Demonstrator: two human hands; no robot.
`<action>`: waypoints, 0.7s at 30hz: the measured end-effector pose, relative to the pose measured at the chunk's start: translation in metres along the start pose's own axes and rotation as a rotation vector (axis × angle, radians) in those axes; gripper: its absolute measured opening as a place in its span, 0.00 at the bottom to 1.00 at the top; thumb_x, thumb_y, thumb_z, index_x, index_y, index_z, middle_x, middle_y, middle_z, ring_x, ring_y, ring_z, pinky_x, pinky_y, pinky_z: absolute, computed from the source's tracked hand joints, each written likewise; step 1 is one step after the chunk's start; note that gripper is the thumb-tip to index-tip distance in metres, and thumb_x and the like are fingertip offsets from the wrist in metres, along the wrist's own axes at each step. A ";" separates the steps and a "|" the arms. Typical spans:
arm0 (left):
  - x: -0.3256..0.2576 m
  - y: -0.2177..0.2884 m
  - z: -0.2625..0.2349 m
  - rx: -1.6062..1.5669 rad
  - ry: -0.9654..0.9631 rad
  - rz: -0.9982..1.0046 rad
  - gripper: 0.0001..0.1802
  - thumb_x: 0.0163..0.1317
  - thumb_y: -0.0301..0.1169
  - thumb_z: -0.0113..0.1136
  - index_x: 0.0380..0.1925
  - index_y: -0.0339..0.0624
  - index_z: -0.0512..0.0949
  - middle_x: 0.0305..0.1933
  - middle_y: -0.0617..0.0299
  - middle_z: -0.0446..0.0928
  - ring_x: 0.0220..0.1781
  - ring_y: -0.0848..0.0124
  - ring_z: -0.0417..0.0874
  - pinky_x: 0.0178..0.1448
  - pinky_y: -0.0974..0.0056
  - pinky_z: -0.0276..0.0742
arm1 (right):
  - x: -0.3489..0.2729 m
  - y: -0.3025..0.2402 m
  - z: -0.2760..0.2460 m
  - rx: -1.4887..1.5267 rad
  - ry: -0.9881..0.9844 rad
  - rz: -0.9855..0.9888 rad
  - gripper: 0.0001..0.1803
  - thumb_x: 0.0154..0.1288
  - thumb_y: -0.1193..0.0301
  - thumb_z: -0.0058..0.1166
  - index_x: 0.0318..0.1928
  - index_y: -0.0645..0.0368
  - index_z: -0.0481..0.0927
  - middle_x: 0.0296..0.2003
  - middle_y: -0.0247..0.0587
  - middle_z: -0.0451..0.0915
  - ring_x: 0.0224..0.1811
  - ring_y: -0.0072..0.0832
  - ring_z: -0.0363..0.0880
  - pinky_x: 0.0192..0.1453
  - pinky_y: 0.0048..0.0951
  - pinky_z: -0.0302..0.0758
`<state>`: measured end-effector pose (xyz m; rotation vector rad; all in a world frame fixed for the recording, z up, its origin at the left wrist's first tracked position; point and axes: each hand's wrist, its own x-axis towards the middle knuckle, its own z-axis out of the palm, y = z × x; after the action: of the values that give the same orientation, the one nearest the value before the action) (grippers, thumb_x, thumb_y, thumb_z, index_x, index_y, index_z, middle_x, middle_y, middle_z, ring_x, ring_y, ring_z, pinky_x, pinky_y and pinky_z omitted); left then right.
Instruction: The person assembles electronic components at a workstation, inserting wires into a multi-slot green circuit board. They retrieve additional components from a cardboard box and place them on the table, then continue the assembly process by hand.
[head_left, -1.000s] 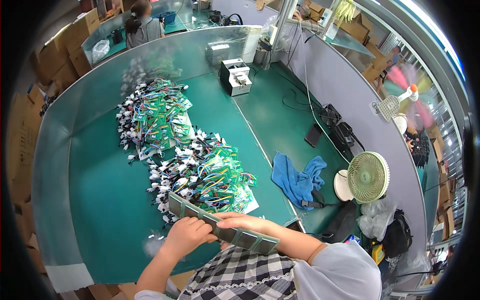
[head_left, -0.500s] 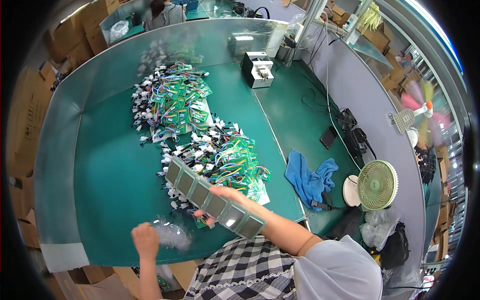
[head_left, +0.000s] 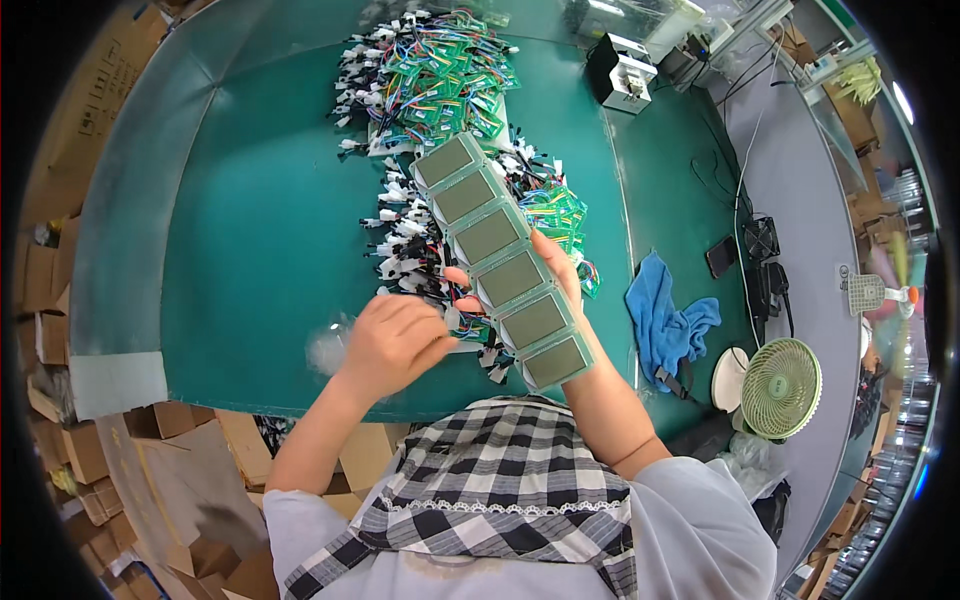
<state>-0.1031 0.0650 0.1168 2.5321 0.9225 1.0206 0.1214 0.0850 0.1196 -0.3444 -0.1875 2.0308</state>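
Observation:
My right hand (head_left: 560, 268) is closed round a long strip of display boards (head_left: 512, 277), gripping it by its edges, with several grey rectangular screens facing up. The strip slants over the near pile of green circuit boards with wires (head_left: 555, 210) and hides part of it. Close to the strip's left side, my left hand (head_left: 393, 345) is held with its fingers curled together; whatever is in them is hidden. Crumpled clear plastic (head_left: 328, 347) lies on the green tabletop (head_left: 270, 230), just left of that hand.
A second pile of wired circuit boards (head_left: 440, 80) lies farther back. To the right are a blue cloth (head_left: 660, 315), a phone (head_left: 720, 257) and a small fan (head_left: 780, 388). A black-and-white machine (head_left: 620, 73) stands at the back right. Cardboard boxes (head_left: 190, 470) sit below the table's left edge.
My left hand has moved right and up, in beside the strip. The strip in my right hand has turned steeper, its screens now plainer. The whole view has shifted, showing more of my lap.

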 end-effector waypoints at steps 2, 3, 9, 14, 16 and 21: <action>0.027 0.012 0.005 0.038 -0.064 0.113 0.13 0.50 0.37 0.71 0.31 0.48 0.77 0.35 0.66 0.77 0.44 0.64 0.79 0.46 0.60 0.71 | -0.002 0.004 -0.001 0.031 0.021 0.069 0.28 0.75 0.55 0.41 0.66 0.60 0.69 0.56 0.53 0.76 0.57 0.48 0.79 0.54 0.50 0.82; 0.039 0.014 0.006 0.057 -0.097 0.176 0.15 0.48 0.40 0.72 0.31 0.49 0.77 0.36 0.67 0.76 0.43 0.65 0.78 0.46 0.61 0.71 | 0.000 0.004 -0.014 0.054 0.005 0.106 0.27 0.75 0.55 0.41 0.66 0.60 0.69 0.56 0.52 0.77 0.55 0.44 0.80 0.54 0.48 0.82; 0.065 0.007 0.007 0.032 -0.390 0.217 0.19 0.46 0.47 0.69 0.28 0.49 0.72 0.31 0.68 0.69 0.36 0.69 0.76 0.42 0.62 0.70 | -0.012 0.010 0.000 -0.095 0.163 0.147 0.24 0.74 0.56 0.44 0.63 0.56 0.72 0.47 0.44 0.81 0.43 0.30 0.85 0.43 0.33 0.85; 0.069 0.010 0.007 0.005 -0.413 0.230 0.19 0.48 0.46 0.68 0.27 0.48 0.72 0.29 0.68 0.69 0.35 0.69 0.76 0.41 0.62 0.71 | -0.019 0.009 0.001 -0.204 0.182 0.078 0.23 0.75 0.57 0.44 0.61 0.56 0.74 0.44 0.42 0.82 0.42 0.28 0.85 0.43 0.33 0.86; 0.066 0.010 0.007 0.006 -0.396 0.231 0.19 0.48 0.46 0.68 0.27 0.47 0.72 0.29 0.67 0.69 0.35 0.69 0.76 0.41 0.62 0.71 | -0.019 0.008 -0.001 -0.219 0.186 0.059 0.22 0.74 0.57 0.44 0.61 0.56 0.75 0.44 0.42 0.82 0.42 0.28 0.85 0.44 0.33 0.86; 0.064 0.009 0.008 0.016 -0.381 0.214 0.16 0.52 0.42 0.67 0.28 0.47 0.72 0.29 0.66 0.69 0.34 0.67 0.76 0.41 0.61 0.71 | -0.014 0.004 -0.010 -0.060 0.113 0.171 0.23 0.74 0.58 0.46 0.62 0.57 0.74 0.46 0.44 0.82 0.43 0.29 0.85 0.44 0.33 0.86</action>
<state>-0.0580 0.0990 0.1486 2.7459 0.5643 0.5459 0.1271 0.0703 0.1108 -0.5264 -0.1537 2.1697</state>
